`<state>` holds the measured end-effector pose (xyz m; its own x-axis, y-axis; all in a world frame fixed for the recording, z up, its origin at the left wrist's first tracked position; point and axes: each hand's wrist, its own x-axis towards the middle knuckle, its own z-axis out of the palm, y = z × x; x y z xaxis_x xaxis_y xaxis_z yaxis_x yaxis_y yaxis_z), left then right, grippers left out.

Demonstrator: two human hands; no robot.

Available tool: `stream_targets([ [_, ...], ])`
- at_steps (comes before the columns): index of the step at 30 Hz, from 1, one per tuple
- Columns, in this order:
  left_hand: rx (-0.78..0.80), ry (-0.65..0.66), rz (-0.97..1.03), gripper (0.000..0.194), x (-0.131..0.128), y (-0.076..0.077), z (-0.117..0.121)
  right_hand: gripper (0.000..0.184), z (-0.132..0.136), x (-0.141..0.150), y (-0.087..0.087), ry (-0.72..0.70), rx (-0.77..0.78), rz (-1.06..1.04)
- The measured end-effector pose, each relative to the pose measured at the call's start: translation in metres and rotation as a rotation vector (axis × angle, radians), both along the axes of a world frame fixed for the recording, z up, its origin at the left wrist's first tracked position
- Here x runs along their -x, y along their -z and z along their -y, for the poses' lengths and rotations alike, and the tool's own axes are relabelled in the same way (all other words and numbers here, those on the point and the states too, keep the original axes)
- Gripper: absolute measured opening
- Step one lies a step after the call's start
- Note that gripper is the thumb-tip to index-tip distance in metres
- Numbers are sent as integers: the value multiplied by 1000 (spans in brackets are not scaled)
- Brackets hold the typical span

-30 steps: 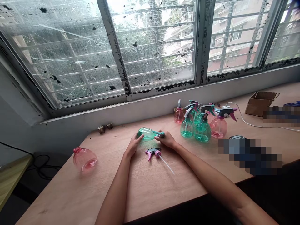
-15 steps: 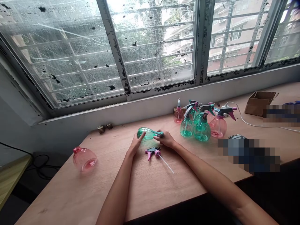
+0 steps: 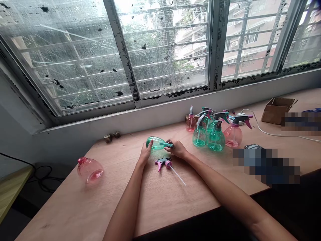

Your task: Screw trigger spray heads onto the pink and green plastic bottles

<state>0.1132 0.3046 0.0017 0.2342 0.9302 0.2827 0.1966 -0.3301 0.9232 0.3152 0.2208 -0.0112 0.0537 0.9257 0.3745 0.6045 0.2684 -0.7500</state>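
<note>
A clear green spray bottle (image 3: 155, 143) lies on its side between my hands, its neck toward the right. My left hand (image 3: 145, 151) is closed around the bottle's base end, thumb on top. Around the neck and the dark spray head (image 3: 167, 145), the fingers of my right hand (image 3: 177, 148) are closed; some fingertips are hidden. Just below, a loose black and pink spray trigger (image 3: 163, 163) with a white dip tube rests on the table. A pink bottle (image 3: 90, 170) without a spray head sits tilted at the left.
Several green and pink spray bottles (image 3: 216, 139) stand together by the window wall. A cardboard box (image 3: 278, 112) and a white cable (image 3: 265, 133) are at the far right. Two small brown pots (image 3: 107, 138) sit at the back left. Blurred items lie on the right of the wooden table (image 3: 160, 211).
The spray head has turned slightly in my right hand, and my left hand has shifted a little on the bottle. The other things have stayed in place.
</note>
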Motion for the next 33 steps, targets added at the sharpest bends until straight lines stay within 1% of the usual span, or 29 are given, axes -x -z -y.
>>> stream_targets([
  [4, -5, 20, 39, 30, 0, 1, -2, 26, 2, -1, 1, -34, 8, -28],
  [8, -26, 71, 100, 32, 3, -1, 0, 25, 3, 0, 1, -69, 43, -94],
  [12, -20, 139, 148, 35, 7, -4, 3, 25, 1, 0, 1, -55, 64, -163],
  [15, 5, 164, 160, 34, 9, -4, 4, 24, 0, -2, 1, -36, 64, -203],
  [20, 31, 130, 162, 32, 11, 0, 2, 24, 3, -4, -1, -47, 65, -237],
  [23, 39, 89, 161, 33, 8, 2, -1, 24, 4, 0, -2, -53, 66, -238],
  [25, 41, 89, 162, 33, 7, 2, -2, 23, 5, 3, -3, -55, 64, -238],
  [28, 32, 136, 169, 33, 7, 0, -1, 22, 5, 6, -4, -54, 60, -238],
  [33, 8, 287, 163, 33, 13, -9, 7, 22, 3, 2, 0, -47, 62, -240],
])
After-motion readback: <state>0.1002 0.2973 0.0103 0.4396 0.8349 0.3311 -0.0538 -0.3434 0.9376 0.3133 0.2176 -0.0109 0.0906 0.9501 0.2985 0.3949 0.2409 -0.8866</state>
